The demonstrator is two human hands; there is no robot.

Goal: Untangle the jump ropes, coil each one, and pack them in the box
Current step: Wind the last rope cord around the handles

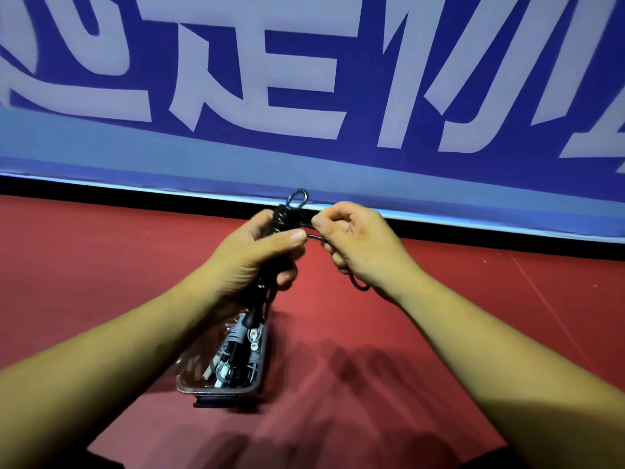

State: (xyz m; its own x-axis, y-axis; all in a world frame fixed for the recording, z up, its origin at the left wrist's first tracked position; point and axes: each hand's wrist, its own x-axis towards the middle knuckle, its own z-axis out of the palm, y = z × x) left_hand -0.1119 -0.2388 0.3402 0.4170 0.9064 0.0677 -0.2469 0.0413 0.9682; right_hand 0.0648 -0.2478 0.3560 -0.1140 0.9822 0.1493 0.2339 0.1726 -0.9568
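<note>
Your left hand point(257, 252) grips a coiled black jump rope point(287, 214) upright above the red floor point(101, 265), thumb pressed to the bundle, with a small loop point(297, 197) poking out on top. Your right hand point(355, 242), just beside it, pinches a strand of the same rope. Below your left wrist, a clear box point(216, 389) sits on the floor, holding other ropes point(236, 346) with pale handles. A blue banner point(304, 79) with white lettering runs behind.
</note>
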